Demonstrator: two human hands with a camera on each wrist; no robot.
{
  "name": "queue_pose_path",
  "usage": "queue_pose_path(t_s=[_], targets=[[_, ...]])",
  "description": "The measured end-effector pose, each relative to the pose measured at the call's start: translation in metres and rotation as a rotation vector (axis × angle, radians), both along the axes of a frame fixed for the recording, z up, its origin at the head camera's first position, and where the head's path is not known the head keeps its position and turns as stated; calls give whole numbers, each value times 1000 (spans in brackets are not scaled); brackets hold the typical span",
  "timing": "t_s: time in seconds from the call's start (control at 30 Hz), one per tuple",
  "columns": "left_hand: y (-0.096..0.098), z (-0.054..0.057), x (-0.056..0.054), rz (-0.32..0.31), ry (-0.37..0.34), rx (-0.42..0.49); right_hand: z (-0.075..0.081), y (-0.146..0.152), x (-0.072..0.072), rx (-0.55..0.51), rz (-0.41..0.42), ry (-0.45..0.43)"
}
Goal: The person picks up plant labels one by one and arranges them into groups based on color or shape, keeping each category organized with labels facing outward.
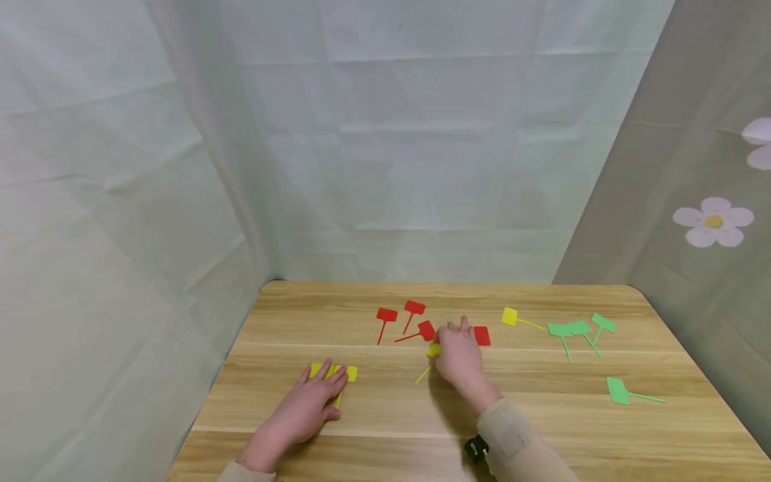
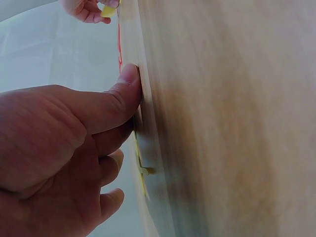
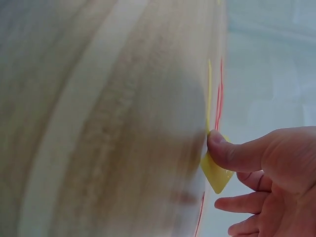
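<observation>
Head view: both hands at work among flat, long-stemmed plastic tags on a wooden tabletop (image 1: 391,442). The left hand (image 1: 307,405) lies at the left, its fingers extended and slightly apart over two yellow tags (image 1: 352,374) set side by side. The right hand (image 1: 459,355), near the middle, has thumb and forefinger clamped on the head of a third yellow tag (image 1: 434,350), whose stem slants toward the near left; whether it is wholly off the wood cannot be told. Three red tags (image 1: 415,307) lie just beyond to the left, and another red tag (image 1: 482,336) beside the right hand's fingers. Farther right are a fourth yellow tag (image 1: 509,316) and a cluster of green tags (image 1: 560,329). Likely faults: a loosened pinch could let the thin head swivel or drop; trailing fingers could drag the neighbouring red tag; a sideways slip of the left palm could skew the pair beneath.
</observation>
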State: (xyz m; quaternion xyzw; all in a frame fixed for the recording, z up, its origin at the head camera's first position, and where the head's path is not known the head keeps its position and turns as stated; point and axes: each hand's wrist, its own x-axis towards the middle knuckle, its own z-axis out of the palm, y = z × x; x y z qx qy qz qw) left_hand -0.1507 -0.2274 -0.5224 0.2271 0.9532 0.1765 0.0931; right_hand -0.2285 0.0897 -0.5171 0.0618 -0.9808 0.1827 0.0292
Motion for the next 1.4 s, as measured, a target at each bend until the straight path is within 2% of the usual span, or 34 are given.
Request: queue_pose_path(t_s=[0.47,0.83,1.03,1.17,1.4], targets=[[1,-1,1,8,2,-2,6,11,5,-63,-55,-95],[1,0,1,9,0,3,4,15,8,-56,-35,-70],[1,1,3,7,-9,6,5,13,10,-90,-36,-68],[1,0,3,7,-10,7,10,15,12,-159,6,-87],[1,-1,2,14,-6,-5,22,24,15,-346,131,-147]])
